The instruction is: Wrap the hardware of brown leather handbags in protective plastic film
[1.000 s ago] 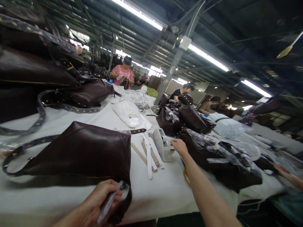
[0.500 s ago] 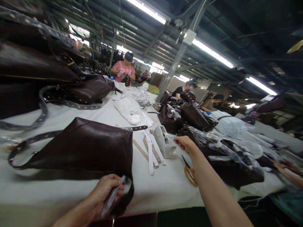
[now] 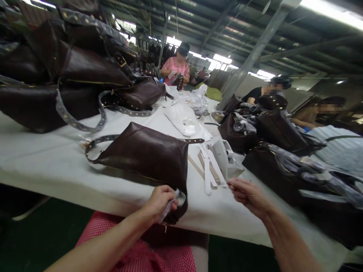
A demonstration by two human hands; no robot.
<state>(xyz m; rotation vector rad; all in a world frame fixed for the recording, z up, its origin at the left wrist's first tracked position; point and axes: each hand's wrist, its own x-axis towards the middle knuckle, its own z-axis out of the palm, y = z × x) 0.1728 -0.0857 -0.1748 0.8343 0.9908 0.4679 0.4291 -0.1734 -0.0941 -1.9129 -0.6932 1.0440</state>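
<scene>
My left hand (image 3: pixel 163 202) is closed on a strip of clear plastic film (image 3: pixel 168 207), at the near right corner of a dark brown leather bag (image 3: pixel 150 155). The bag lies on its side near the table's front edge, its studded strap (image 3: pixel 90 153) looping out to the left. My right hand (image 3: pixel 249 194) is pinched, with a small translucent bit, apparently clear tape (image 3: pixel 225 184), at its fingertips. Just beyond that hand stands a grey-white tape dispenser (image 3: pixel 222 153). White strips (image 3: pixel 207 175) and tan card strips lie between the bag and the dispenser.
Brown bags are piled high at the left (image 3: pixel 93 68), and more bags (image 3: pixel 295 189) with plastic wrap lie at the right. White plastic sheets (image 3: pixel 184 121) lie further back on the white-covered table (image 3: pixel 56 158). Several people work beyond, one in a pink top (image 3: pixel 173 67).
My right hand has drawn away from the tape dispenser toward me, and the scissors beside it no longer show. My left hand keeps its hold at the bag's corner. The view has shifted right.
</scene>
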